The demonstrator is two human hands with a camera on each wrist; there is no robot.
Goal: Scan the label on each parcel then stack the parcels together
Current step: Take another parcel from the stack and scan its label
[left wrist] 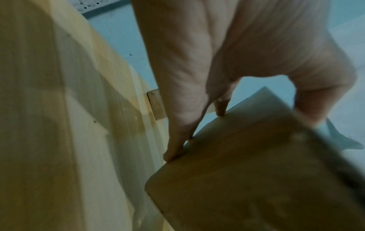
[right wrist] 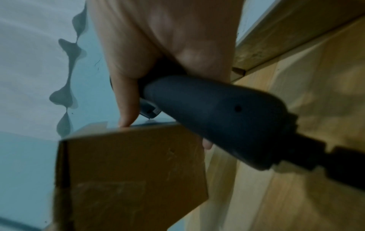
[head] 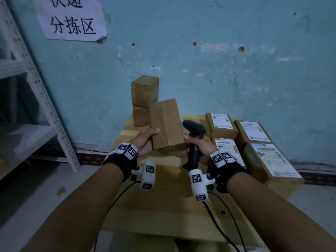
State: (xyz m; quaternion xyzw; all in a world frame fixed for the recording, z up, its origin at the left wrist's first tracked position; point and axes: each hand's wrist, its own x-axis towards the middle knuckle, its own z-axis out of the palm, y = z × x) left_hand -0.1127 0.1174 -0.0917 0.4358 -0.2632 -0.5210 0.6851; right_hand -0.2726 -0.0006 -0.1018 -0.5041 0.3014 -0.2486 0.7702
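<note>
My left hand (head: 145, 137) grips a plain brown parcel (head: 167, 124) by its left side and holds it tilted above the wooden table (head: 163, 206); in the left wrist view my fingers (left wrist: 177, 145) curl on the edge of the parcel (left wrist: 256, 179). My right hand (head: 198, 144) grips a black barcode scanner (head: 194, 135) upright, right beside the parcel, and its thumb touches the box (right wrist: 128, 171). The scanner handle (right wrist: 217, 121) fills the right wrist view. Two small parcels (head: 144, 100) stand stacked at the table's far left, against the wall.
Several labelled parcels (head: 254, 135) lie flat on the right of the table, labels up. A white metal shelf (head: 36, 99) stands at the left. The scanner cable (head: 218, 224) trails over the table's front. A paper sign (head: 72, 17) hangs on the blue wall.
</note>
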